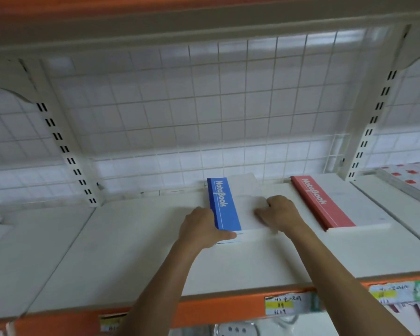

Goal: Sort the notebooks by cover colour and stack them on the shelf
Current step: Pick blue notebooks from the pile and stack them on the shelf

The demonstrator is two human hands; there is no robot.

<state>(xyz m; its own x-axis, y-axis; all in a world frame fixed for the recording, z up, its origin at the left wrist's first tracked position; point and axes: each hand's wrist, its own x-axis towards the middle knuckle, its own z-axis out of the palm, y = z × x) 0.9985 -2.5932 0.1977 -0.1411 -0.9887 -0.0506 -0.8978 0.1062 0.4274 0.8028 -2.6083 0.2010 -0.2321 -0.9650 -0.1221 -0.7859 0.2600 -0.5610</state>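
Observation:
A notebook with a blue spine band and white cover point(224, 204) lies on top of a small stack on the white shelf point(136, 243), near the back grid. My left hand point(201, 229) grips its left front corner, thumb along the front edge. My right hand point(280, 215) rests with curled fingers on the white cover, at its right side. A notebook with a red spine band point(321, 204) lies flat on the shelf to the right, apart from both hands.
A white wire grid point(204, 112) backs the shelf, with slotted uprights at left and right. The shelf's orange front edge point(204, 311) carries price labels. Red-patterned goods point(412, 178) lie on the neighbouring shelf at far right. Bare shelf surface spreads left of the blue notebook.

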